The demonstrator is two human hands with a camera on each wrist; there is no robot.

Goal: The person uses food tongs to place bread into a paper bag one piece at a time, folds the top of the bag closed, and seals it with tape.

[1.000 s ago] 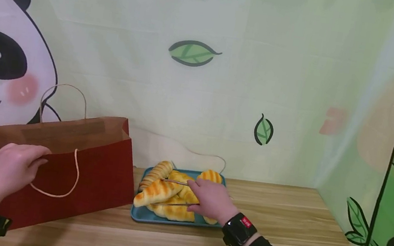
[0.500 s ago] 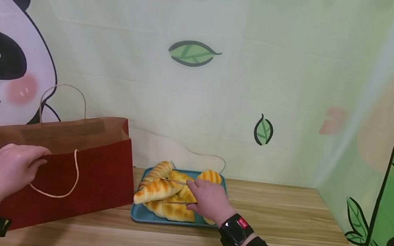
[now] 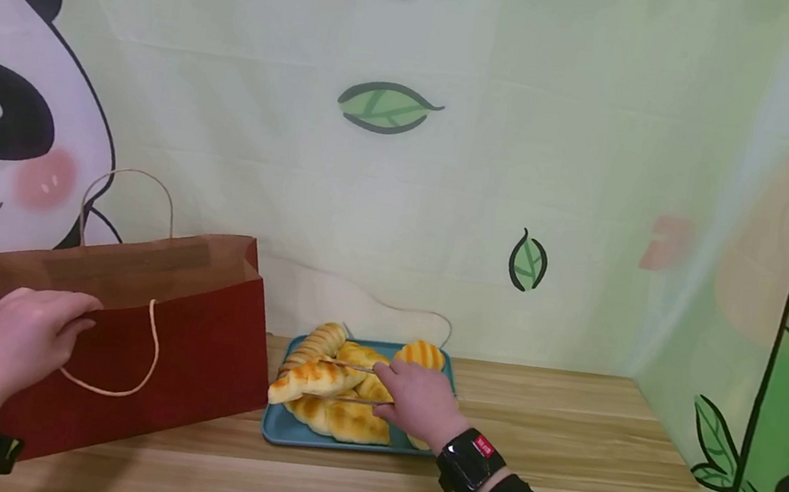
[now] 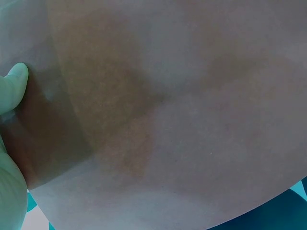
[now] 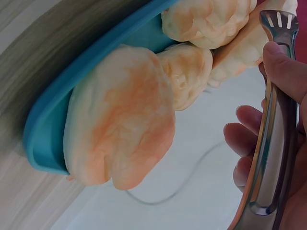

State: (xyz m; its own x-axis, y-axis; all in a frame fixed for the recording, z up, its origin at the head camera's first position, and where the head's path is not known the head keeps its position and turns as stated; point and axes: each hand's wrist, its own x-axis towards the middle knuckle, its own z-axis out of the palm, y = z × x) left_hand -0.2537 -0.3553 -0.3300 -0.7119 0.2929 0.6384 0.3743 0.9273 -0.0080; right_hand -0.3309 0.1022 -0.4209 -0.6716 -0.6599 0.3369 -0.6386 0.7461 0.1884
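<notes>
My left hand [image 3: 21, 341] pinches the near rim of a red paper bag [image 3: 189, 360], which stands open at the top on the left. The bag's brown inside [image 4: 192, 120] fills the left wrist view. In my right hand [image 3: 418, 401] I hold metal tongs [image 5: 276, 129], thumb on one arm and fingers curled round the other. Their two arms reach left to either side of a long golden bread roll [image 3: 311, 379], which lies on top of other breads. Under them is a blue tray [image 3: 302, 439] heaped with several breads, including a ridged roll [image 3: 322, 343] and a round striped bun [image 3: 420, 354].
Tray and bag stand close together on the wooden table [image 3: 549, 436]. A light cord handle [image 3: 152, 355] hangs down the bag's front, and another handle [image 3: 136, 171] arches up behind. A printed cloth [image 3: 446, 203] with a panda and leaves backs the table.
My right hand has shifted slightly left with the tongs, whose arms have drawn closer around the long bread roll. The roll's near side has tilted up a little. My left hand and the bag are still.
</notes>
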